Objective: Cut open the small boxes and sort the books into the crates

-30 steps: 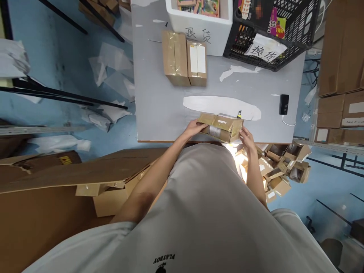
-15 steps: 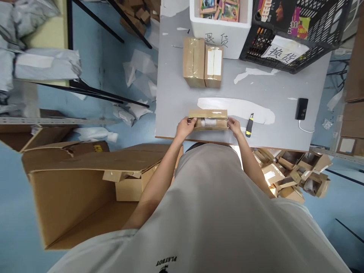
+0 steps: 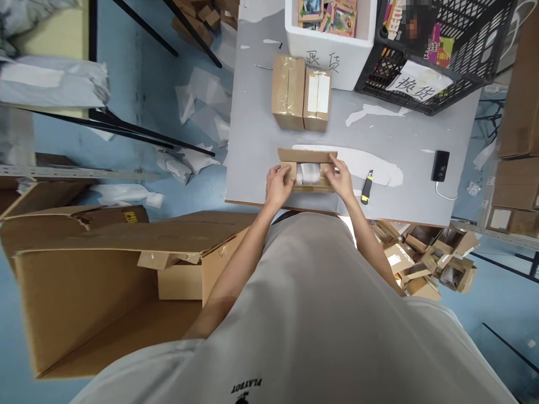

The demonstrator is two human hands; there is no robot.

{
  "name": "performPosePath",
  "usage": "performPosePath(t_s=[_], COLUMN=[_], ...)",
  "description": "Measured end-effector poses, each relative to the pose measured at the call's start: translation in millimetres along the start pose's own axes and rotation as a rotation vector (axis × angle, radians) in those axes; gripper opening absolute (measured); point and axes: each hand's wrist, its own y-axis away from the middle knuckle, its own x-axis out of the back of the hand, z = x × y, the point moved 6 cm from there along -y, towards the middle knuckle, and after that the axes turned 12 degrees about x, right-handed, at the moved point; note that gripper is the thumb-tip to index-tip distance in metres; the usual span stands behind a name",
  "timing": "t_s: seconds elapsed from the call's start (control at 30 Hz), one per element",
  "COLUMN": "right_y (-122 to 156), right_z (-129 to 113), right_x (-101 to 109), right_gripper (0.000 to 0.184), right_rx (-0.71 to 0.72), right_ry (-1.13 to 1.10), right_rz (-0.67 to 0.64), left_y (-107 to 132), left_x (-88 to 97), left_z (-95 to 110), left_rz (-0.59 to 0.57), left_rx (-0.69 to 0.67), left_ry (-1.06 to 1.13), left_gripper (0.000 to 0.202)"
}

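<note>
A small cardboard box [image 3: 307,155] lies at the table's front edge, its long far flap raised. Something wrapped in whitish plastic [image 3: 309,173] shows inside it; what it is, I cannot tell. My left hand [image 3: 278,186] grips the box's left end, fingers curled over the short flap there. On the opposite end, my right hand [image 3: 341,179] pinches the cardboard near the far right corner. To the right of my right hand lies a black and yellow utility knife [image 3: 367,188]. Two taped cardboard boxes [image 3: 288,92] stand farther back.
At the back are a white foam bin [image 3: 324,70] holding colourful cards and a black plastic crate [image 3: 404,98]. A black phone-sized device [image 3: 440,166] with a white cable lies right. A large open carton [image 3: 92,303] stands left below the table; opened boxes [image 3: 425,261] pile up at right.
The box's far flap has swung up, uncovering more of the wrapped content. Both hands have shifted from the outer ends onto the flaps. The view has moved slightly.
</note>
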Motion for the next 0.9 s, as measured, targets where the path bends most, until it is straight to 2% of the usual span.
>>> performPosePath(t_s=[0.13,0.23,0.37,0.47,0.57,0.63,0.7,0.77,0.9], right_y=[-26.3,-34.6,-30.9,-19.7,0.4,17.2,32.9,43.9,48.3], right_z=[-2.6,-7.8,-22.4,-33.1,-35.1,-29.0,-18.9,-9.9,-2.2], right_x=[-9.6,-23.4,-33.6,-21.5,7.5,29.0,43.8,47.1,31.8], right_gripper=[0.064,0.075,0.083,0.078,0.068,0.060,0.053,0.046,0.043], right_rx=[0.031,0.014,0.008,0.053,0.094,0.061,-0.020,-0.096,-0.169], right_ry=[0.228,0.346,0.437,0.431,0.424,0.439,0.457,0.457,0.431], right_rz=[-0.082,-0.176,-0.221,-0.164,-0.080,-0.021,0.021,0.034,0.032], left_y=[6.8,14.3,20.0,23.9,25.3,23.3,19.2,14.5,8.3], left_x=[-6.3,-9.1,-5.7,5.7,29.2,44.8,52.7,51.4,35.9], left_z=[12.4,25.0,34.2,32.3,17.0,1.8,-11.1,-17.2,-11.9], left_rz=[-0.099,-0.129,-0.102,-0.096,-0.033,0.013,0.015,-0.026,-0.104], left_rx=[-0.100,-0.185,-0.199,-0.221,-0.207,-0.166,-0.125,-0.112,-0.173], left_ry=[-0.071,-0.122,-0.152,-0.116,-0.070,-0.068,-0.110,-0.171,-0.203], left_gripper=[0.066,0.054,0.046,0.048,0.051,0.054,0.059,0.063,0.071])
